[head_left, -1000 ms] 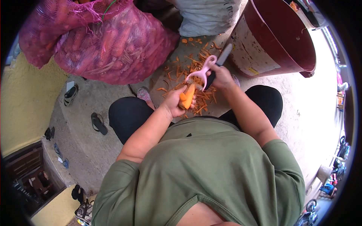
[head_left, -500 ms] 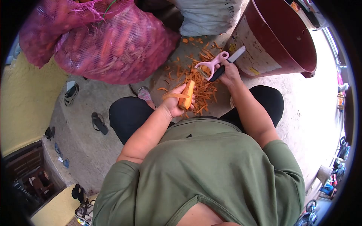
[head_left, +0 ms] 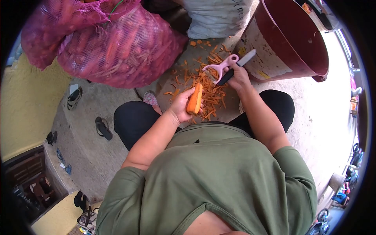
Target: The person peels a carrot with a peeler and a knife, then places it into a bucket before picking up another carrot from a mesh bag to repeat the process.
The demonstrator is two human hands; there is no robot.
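Observation:
My left hand is wrapped round an orange carrot, whose upper side looks peeled. Up and to the right of it, my right hand holds both a pink peeler and a knife with a black handle. The peeler's head points toward the carrot but stands apart from it. Beneath both hands, a loose heap of orange peelings lies on the concrete floor. Parts of the fingers of both hands are hidden behind what they hold.
Pink mesh sacks of carrots stand at the upper left, beside a white sack. A large dark red bucket is at the upper right. Sandals, among them a black one, lie on the floor at left.
The strip of peel that lay across my left hand and the carrot is gone from there. Both hands have barely moved and keep their holds.

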